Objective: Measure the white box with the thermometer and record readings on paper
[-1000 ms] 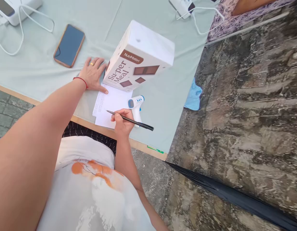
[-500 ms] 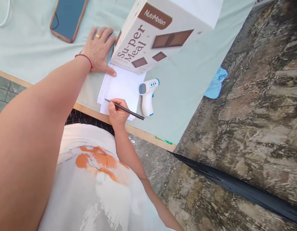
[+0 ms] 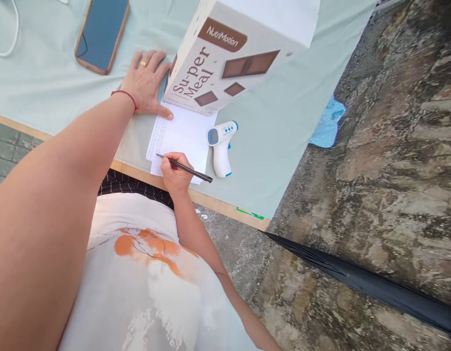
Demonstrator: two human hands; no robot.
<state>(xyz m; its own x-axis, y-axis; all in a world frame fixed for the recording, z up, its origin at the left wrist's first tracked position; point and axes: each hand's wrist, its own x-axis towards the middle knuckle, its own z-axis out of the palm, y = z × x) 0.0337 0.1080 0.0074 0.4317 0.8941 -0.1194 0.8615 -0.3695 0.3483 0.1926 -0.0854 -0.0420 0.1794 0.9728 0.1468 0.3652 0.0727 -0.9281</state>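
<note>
My right hand [image 3: 177, 173] grips a black pen [image 3: 191, 170], its tip at the left side of a stack of white paper [image 3: 183, 134]. Small rows of handwriting run down that left margin; the rest of the top sheet looks blank. Spread flat on the cloth, my left hand [image 3: 147, 83] has its thumb on the paper's upper left edge. Its fingers lie beside a white box [image 3: 211, 68] marked "Su-per Meal", which stands over the paper's far end. A white and blue infrared thermometer [image 3: 221, 147] lies just right of the paper.
A phone in a brown case [image 3: 102, 34] lies at the upper left, near a white cable [image 3: 15, 29]. A pale green cloth [image 3: 262, 146] covers the table. Beyond its right edge are a stone wall [image 3: 393, 185], a light blue bag-like item [image 3: 328, 124] and a folded black umbrella-like object [image 3: 357, 273].
The pen tip has shifted slightly down along the written margin. The whole view has drifted a little; my left hand keeps its place on the paper and cloth.
</note>
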